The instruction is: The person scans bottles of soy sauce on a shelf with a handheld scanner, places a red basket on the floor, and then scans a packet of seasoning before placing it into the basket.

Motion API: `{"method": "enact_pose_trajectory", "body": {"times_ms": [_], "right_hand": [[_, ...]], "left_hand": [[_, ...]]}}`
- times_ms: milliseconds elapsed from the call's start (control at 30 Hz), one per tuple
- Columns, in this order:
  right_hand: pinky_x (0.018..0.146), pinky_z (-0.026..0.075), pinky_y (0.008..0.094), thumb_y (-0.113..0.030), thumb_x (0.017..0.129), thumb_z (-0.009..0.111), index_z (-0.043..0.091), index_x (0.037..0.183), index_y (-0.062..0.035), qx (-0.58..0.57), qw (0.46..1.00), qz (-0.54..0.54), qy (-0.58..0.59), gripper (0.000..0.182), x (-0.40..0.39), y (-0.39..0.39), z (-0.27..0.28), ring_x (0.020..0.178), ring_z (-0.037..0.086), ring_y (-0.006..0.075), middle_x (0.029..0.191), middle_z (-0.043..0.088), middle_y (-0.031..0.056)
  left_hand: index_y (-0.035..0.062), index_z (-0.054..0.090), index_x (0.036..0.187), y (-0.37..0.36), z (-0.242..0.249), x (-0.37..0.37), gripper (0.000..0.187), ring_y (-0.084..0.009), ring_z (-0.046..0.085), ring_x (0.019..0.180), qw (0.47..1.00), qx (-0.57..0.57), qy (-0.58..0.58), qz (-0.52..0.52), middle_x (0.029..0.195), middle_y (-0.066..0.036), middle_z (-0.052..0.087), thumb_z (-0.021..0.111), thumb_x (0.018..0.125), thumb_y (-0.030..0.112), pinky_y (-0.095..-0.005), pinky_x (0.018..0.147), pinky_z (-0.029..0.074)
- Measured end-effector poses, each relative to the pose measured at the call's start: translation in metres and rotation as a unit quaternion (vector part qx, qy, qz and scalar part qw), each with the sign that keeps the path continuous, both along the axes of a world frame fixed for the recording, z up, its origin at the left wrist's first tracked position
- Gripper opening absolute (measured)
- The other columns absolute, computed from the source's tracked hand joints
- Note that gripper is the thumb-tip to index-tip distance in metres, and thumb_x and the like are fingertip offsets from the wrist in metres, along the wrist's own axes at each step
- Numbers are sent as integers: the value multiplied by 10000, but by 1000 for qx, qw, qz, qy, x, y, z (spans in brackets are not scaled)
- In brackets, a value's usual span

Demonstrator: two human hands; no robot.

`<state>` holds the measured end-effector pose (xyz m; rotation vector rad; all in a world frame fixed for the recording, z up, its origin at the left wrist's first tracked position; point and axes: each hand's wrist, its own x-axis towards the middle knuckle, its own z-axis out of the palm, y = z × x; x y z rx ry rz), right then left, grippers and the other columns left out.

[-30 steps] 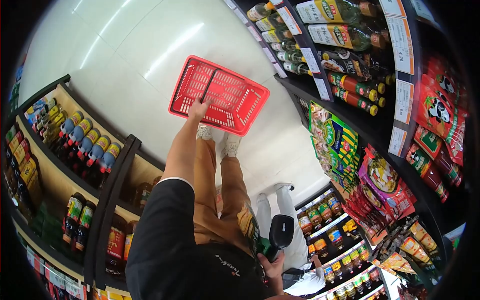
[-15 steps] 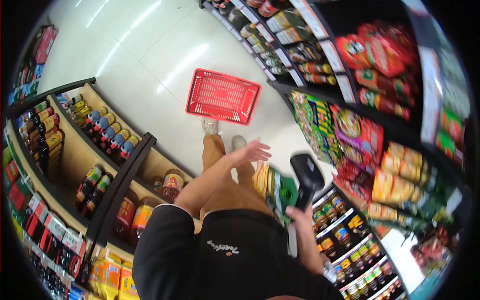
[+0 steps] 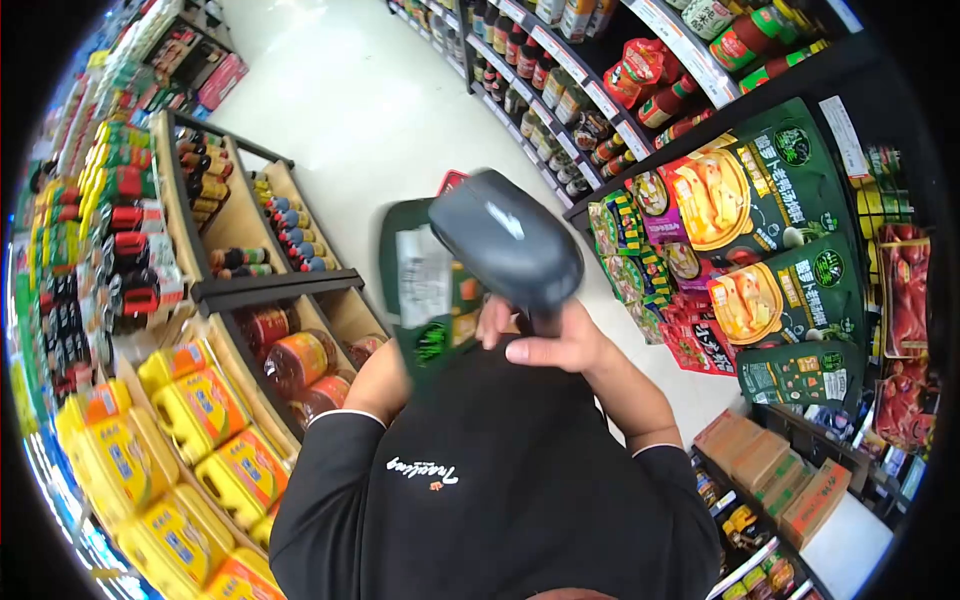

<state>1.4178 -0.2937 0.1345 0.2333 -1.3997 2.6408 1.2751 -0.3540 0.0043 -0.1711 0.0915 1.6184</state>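
My right hand (image 3: pixel 560 345) is closed around the handle of a dark handheld barcode scanner (image 3: pixel 515 240), which is raised in front of my chest. Just left of the scanner is a green food pouch (image 3: pixel 415 290) with a white label panel, blurred at its edges. My left forearm (image 3: pixel 375 385) runs up to the pouch and holds it upright; the left hand's fingers are mostly hidden behind it. The scanner overlaps the pouch's right side.
Similar green pouches (image 3: pixel 790 290) hang on the right-hand shelf. Behind the scanner, one corner of a red shopping basket (image 3: pixel 452 182) shows on the floor. Yellow jugs (image 3: pixel 215 400) and bottles line the left shelves. Cardboard boxes (image 3: pixel 770 465) stand low at the right.
The green pouch has gone from beside my right hand to my left side, up at chest height. The scanner has risen and swung leftward. My view has turned, and the basket is now mostly hidden.
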Motion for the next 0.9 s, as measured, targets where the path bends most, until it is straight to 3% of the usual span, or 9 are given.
{"method": "enact_pose_trajectory", "body": {"times_ms": [200, 233, 300, 367, 433, 567, 667, 833, 900], "right_hand": [[770, 431, 309, -60, 771, 730, 481, 1237, 28, 155, 950, -256, -89, 536, 120, -10, -13, 839, 518, 147, 940, 548, 64], [732, 424, 300, -59, 775, 717, 480, 1227, 35, 163, 938, -293, -92, 519, 134, -11, -19, 792, 503, 138, 890, 536, 54], [657, 411, 281, -55, 781, 691, 480, 1207, 50, 176, 916, -341, -118, 487, 153, -14, -26, 697, 473, 120, 790, 513, 34], [654, 419, 266, -81, 794, 702, 471, 1204, 51, 179, 901, -360, -166, 489, 164, -13, -26, 687, 499, 114, 777, 529, 36], [655, 423, 253, -108, 805, 710, 475, 1197, 51, 184, 890, -375, -181, 485, 184, -16, -36, 690, 519, 110, 785, 548, 40], [653, 440, 263, -171, 814, 723, 478, 1199, 37, 165, 883, -400, -181, 502, 198, -15, -32, 679, 528, 109, 790, 565, 46], [642, 429, 241, -43, 790, 693, 535, 1111, 11, 113, 891, -418, -137, 362, 192, -9, -36, 711, 519, 90, 852, 558, 44], [902, 485, 304, 17, 848, 711, 573, 1210, 22, 180, 891, -388, -150, 388, 168, 3, -21, 1001, 619, 157, 1083, 662, 86], [807, 463, 246, 24, 855, 692, 578, 1198, -4, 212, 906, -346, -121, 363, 151, 11, -23, 945, 566, 100, 1074, 620, 45]], "left_hand": [[92, 597, 1068, -31, -41, 2, 360, -129, 571, 760, 965, 241, -60, 79, 839, 18, 587, 514, 981, 431, -337, 748, 454], [29, 589, 1049, -36, -33, 0, 198, -109, 561, 728, 958, 254, -66, 117, 831, 2, 575, 510, 972, 194, -291, 782, 444], [99, 569, 846, -76, -2, -14, 220, -127, 494, 576, 977, -86, -15, 194, 652, 18, 500, 531, 947, 291, -308, 579, 406], [160, 483, 700, -79, 71, -24, 362, -147, 392, 450, 866, -430, 38, 251, 536, 31, 415, 579, 897, 448, -319, 414, 289], [159, 497, 707, -86, 134, -5, 368, -129, 365, 468, 832, -458, 110, 292, 561, 44, 398, 597, 888, 464, -298, 429, 280], [136, 537, 756, -168, 73, -12, 335, -113, 392, 544, 943, -232, 50, 233, 614, 47, 427, 625, 883, 433, -291, 554, 348], [55, 549, 861, -171, 97, 24, 327, -110, 435, 588, 978, -33, -17, 206, 671, 30, 456, 623, 885, 373, -286, 677, 382], [-17, 500, 1140, -174, 116, 68, 412, -113, 486, 674, 990, -5, 13, 138, 799, 1, 460, 507, 940, 343, -291, 754, 397], [-37, 492, 1142, -168, 126, 81, 506, -114, 472, 662, 998, -39, -29, 33, 813, -15, 442, 440, 965, 434, -291, 747, 389]]}}
